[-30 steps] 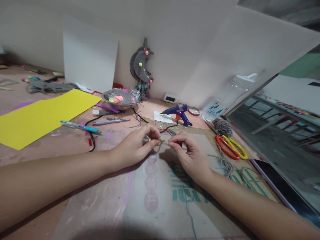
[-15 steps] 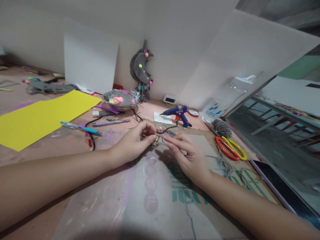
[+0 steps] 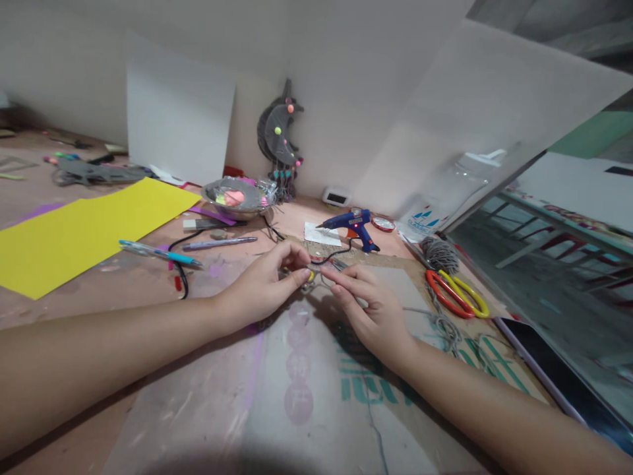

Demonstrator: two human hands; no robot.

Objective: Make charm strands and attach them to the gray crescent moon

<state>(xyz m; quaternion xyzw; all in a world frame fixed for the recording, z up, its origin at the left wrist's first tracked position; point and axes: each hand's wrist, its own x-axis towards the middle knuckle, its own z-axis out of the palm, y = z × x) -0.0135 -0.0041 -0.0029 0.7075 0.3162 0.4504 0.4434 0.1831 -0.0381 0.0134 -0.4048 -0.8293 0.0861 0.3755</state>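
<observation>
My left hand (image 3: pixel 277 274) is closed in a pinch on a small piece with a yellow bit and grey cord, mostly hidden by the fingers. Close by on the right, my right hand (image 3: pixel 368 303) pinches the grey cord (image 3: pixel 325 280), thumb against fingers. Both hands meet over the plastic-covered cardboard (image 3: pixel 316 369). Grey cord (image 3: pixel 448 330) also lies loose to the right of my right hand. Beyond the hands, a blue glue gun (image 3: pixel 356 224) with a lit red light stands on a white paper (image 3: pixel 316 233).
Orange-and-yellow-handled scissors (image 3: pixel 452 293), a yarn ball (image 3: pixel 440 254) and a phone (image 3: pixel 558 369) lie right. Yellow sheet (image 3: pixel 99 231), pens (image 3: pixel 161 253) and a bowl (image 3: pixel 237 210) of pompoms are left. A moon decoration (image 3: pixel 280 135) hangs behind; a clear bottle (image 3: pixel 445 185) leans right.
Almost nothing differs. The fingers shift very slightly around the small piece, and its yellow bit shows a little differently.
</observation>
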